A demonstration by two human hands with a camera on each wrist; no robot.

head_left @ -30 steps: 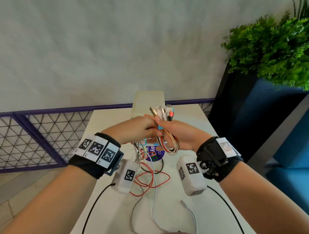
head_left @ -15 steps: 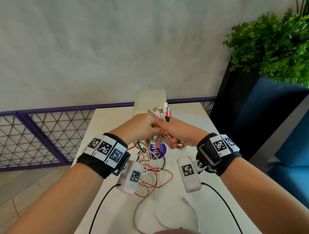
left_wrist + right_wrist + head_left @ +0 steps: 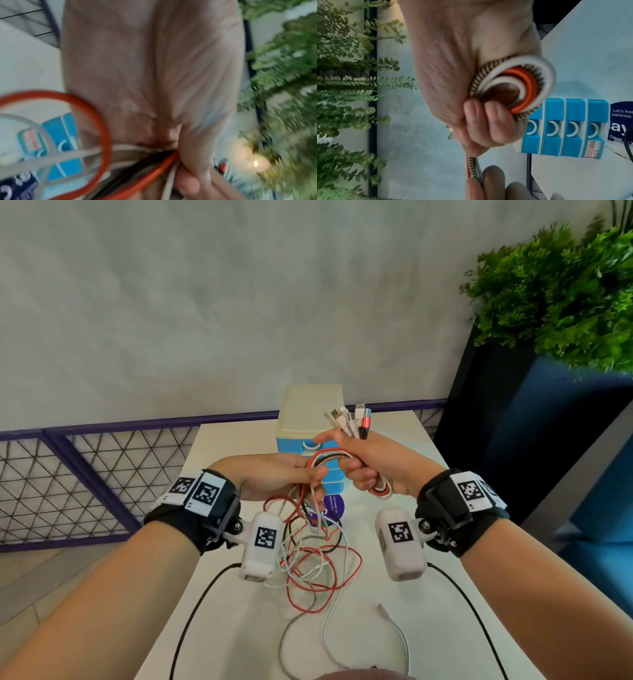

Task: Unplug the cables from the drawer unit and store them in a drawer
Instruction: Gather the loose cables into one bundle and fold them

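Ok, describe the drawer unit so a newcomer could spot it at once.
Start at the white table against the grey wall. At its far edge, just beyond the two hands winding cables, stands the drawer unit. It is the only boxy thing there: a cream top over a stack of bright blue drawers with pale crescent pulls.

Drawer unit (image 3: 310, 419): stood on the table (image 3: 421, 628), at its far edge.
Cables (image 3: 317, 556): lay on the table, nearer than the unit.
Plant (image 3: 561, 292): stood right of the table.
Railing (image 3: 89, 474): ran behind and left.
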